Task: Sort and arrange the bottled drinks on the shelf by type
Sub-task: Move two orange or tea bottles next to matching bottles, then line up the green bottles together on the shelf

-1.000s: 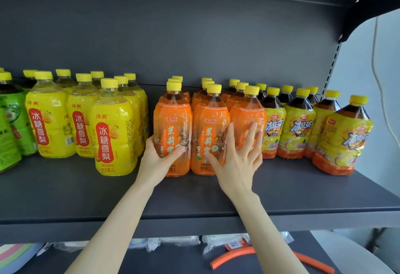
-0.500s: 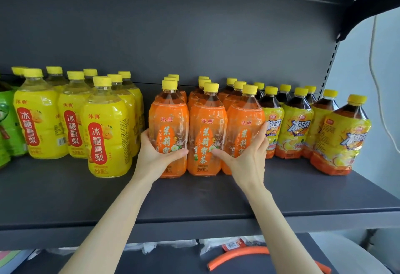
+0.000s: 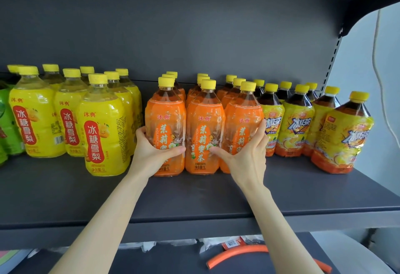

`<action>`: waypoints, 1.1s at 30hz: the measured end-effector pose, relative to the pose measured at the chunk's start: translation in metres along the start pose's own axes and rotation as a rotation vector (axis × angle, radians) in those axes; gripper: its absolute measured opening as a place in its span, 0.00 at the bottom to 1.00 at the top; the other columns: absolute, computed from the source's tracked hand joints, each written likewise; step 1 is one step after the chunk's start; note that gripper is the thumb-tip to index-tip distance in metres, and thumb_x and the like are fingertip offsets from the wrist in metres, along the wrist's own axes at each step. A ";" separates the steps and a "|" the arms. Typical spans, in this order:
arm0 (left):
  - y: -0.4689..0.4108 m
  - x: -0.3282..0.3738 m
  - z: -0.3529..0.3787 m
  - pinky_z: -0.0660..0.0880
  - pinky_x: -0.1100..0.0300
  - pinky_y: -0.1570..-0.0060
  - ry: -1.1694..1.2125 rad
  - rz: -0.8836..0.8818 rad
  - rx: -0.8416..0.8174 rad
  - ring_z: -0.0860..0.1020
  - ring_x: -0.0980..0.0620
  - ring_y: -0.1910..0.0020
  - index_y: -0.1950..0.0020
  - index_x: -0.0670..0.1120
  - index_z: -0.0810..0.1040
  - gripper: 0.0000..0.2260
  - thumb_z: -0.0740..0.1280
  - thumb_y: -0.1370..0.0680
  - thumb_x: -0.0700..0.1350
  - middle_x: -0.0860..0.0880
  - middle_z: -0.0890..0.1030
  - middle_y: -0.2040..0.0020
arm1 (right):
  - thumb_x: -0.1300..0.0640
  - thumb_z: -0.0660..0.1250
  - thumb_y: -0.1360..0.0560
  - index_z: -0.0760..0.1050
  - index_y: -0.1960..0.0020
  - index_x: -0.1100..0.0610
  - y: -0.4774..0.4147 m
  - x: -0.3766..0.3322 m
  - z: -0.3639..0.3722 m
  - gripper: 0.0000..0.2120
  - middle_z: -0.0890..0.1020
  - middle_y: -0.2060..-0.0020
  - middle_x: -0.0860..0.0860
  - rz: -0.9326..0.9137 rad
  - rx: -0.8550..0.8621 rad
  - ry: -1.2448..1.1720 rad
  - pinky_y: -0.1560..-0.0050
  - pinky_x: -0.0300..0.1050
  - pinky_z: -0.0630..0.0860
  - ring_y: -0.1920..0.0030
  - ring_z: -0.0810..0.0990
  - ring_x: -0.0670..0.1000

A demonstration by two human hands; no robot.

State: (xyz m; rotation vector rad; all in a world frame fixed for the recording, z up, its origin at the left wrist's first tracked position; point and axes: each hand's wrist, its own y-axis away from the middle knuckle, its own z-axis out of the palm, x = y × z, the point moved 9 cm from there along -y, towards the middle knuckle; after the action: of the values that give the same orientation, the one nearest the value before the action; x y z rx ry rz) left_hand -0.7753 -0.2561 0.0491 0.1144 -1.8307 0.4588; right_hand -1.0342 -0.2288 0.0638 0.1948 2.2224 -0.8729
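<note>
Orange jasmine-tea bottles stand in three rows mid-shelf on the dark grey shelf (image 3: 194, 200). My left hand (image 3: 151, 154) grips the front left orange bottle (image 3: 165, 126), fingers round its left side, thumb across the front. My right hand (image 3: 244, 154) grips the front right orange bottle (image 3: 242, 122), thumb reaching towards the front middle orange bottle (image 3: 204, 135), fingers round its right side. Yellow pear-drink bottles (image 3: 101, 126) stand in a group to the left. Iced black tea bottles (image 3: 296, 120) with yellow labels stand to the right.
Green-labelled bottles (image 3: 8, 126) show at the far left edge. One iced tea bottle (image 3: 344, 137) stands forward at the far right near the shelf end. The shelf above overhangs. On the lower shelf lie an orange tube (image 3: 238, 254) and plastic packets.
My right hand moved from flat on the front of the orange bottles to the right bottle's side and curled round it. The three front orange bottles now stand close together.
</note>
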 end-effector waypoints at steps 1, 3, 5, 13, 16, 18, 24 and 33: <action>0.001 0.000 0.001 0.70 0.48 0.39 -0.001 0.009 -0.009 0.70 0.46 0.34 0.27 0.47 0.55 0.47 0.79 0.38 0.50 0.47 0.69 0.32 | 0.32 0.74 0.42 0.36 0.22 0.54 0.001 -0.001 0.000 0.65 0.58 0.27 0.57 -0.007 -0.007 0.005 0.41 0.61 0.73 0.29 0.63 0.61; 0.002 0.000 0.001 0.70 0.48 0.39 -0.002 0.026 -0.025 0.70 0.47 0.34 0.27 0.47 0.54 0.47 0.79 0.38 0.50 0.47 0.68 0.31 | 0.32 0.72 0.40 0.34 0.23 0.55 0.005 -0.004 0.001 0.65 0.56 0.26 0.57 -0.025 -0.023 0.015 0.41 0.61 0.72 0.28 0.62 0.62; 0.005 0.001 0.001 0.70 0.48 0.38 -0.014 0.036 -0.034 0.69 0.46 0.33 0.27 0.47 0.53 0.47 0.79 0.37 0.51 0.47 0.68 0.31 | 0.31 0.71 0.39 0.32 0.23 0.55 0.008 -0.006 0.001 0.64 0.52 0.24 0.58 -0.030 -0.041 0.016 0.38 0.62 0.70 0.26 0.58 0.62; 0.057 -0.010 -0.014 0.72 0.48 0.38 -0.444 0.150 -0.025 0.72 0.47 0.34 0.25 0.48 0.55 0.35 0.68 0.26 0.55 0.48 0.69 0.29 | 0.43 0.63 0.23 0.48 0.22 0.53 0.045 -0.005 -0.009 0.38 0.50 0.22 0.56 -0.082 -0.240 0.258 0.38 0.55 0.71 0.27 0.63 0.61; 0.078 0.003 -0.032 0.77 0.56 0.48 -0.573 0.256 -0.019 0.79 0.51 0.46 0.35 0.48 0.71 0.20 0.66 0.25 0.53 0.50 0.79 0.40 | 0.47 0.63 0.22 0.70 0.32 0.54 0.064 -0.026 -0.011 0.21 0.69 0.30 0.53 -0.177 -0.228 0.201 0.49 0.49 0.74 0.42 0.78 0.57; 0.085 0.021 -0.049 0.77 0.60 0.55 -0.594 0.324 -0.021 0.81 0.55 0.52 0.42 0.48 0.77 0.14 0.66 0.24 0.53 0.52 0.83 0.48 | 0.50 0.64 0.22 0.76 0.38 0.54 0.072 -0.052 -0.010 0.15 0.79 0.41 0.51 -0.230 -0.229 0.096 0.55 0.46 0.75 0.52 0.81 0.55; 0.098 0.078 -0.146 0.79 0.53 0.54 -0.547 0.560 0.138 0.81 0.56 0.57 0.49 0.46 0.80 0.09 0.67 0.24 0.49 0.52 0.84 0.56 | 0.52 0.65 0.23 0.80 0.47 0.57 0.093 -0.158 0.002 0.10 0.84 0.53 0.53 -0.431 -0.214 -0.130 0.57 0.50 0.78 0.55 0.82 0.54; 0.131 0.036 -0.378 0.70 0.65 0.68 -0.608 0.564 0.366 0.75 0.69 0.67 0.54 0.48 0.81 0.10 0.64 0.27 0.52 0.57 0.82 0.63 | 0.55 0.68 0.24 0.80 0.50 0.57 0.214 -0.324 0.087 0.06 0.84 0.56 0.48 -0.548 -0.288 -0.448 0.57 0.50 0.79 0.57 0.82 0.47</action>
State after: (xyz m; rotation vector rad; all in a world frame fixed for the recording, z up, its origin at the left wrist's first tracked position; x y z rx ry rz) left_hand -0.4868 0.0082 0.1393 -0.0230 -2.3517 1.2649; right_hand -0.6689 -0.0846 0.1273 -0.7082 1.9557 -0.7607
